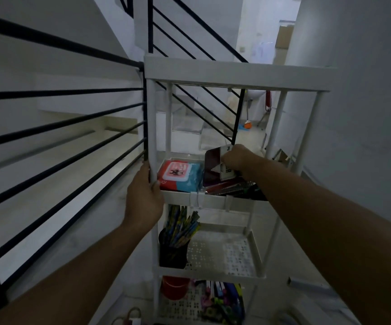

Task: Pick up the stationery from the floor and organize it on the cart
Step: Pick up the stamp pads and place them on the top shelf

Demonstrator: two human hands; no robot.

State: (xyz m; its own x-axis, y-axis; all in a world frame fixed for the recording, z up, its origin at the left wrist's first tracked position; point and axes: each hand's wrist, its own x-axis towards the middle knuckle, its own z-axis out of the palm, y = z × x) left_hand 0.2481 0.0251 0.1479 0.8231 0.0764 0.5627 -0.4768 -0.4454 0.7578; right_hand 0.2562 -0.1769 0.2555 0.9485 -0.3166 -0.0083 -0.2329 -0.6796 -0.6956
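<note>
Card pack point(215, 165) – half hidden, R hand point(234, 158)

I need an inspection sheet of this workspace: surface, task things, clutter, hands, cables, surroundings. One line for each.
Surface: white tiered cart, top tier bare.
Job's things: wipes pack and pen packets on second tier; black cup of pencils on third; red cup and markers on lowest.
Clutter: nothing seen.
Grippers: left hand grips the cart post; right hand holds a dark card packet over the second tier.
Cables: nothing seen.
Surroundings: black stair railing on the left, wall on the right.
</note>
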